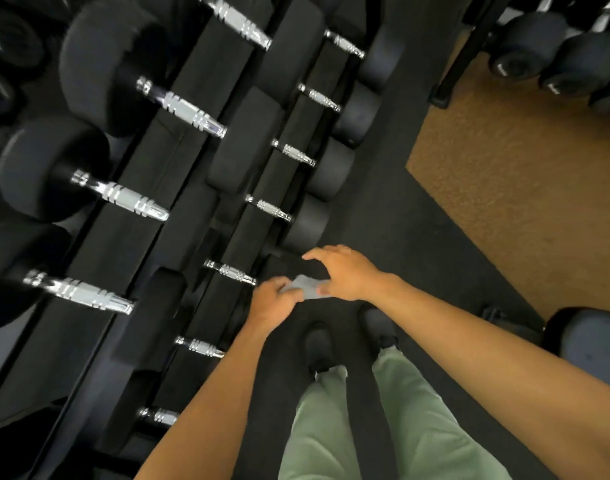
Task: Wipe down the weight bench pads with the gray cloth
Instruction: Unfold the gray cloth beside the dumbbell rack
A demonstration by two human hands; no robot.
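Head view looks steeply down over floor (417, 209).

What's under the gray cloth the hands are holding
The gray cloth, gripped by the left hand and right hand, hangs over dark floor matting beside the dumbbell rack. The spot directly beneath it is covered.

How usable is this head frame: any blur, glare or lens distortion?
Head view: wide-angle bending slants the black dumbbell rack; chrome dumbbell handles glare and smear; black weights lose detail in shadow; the small gray cloth between left hand and right hand is soft.
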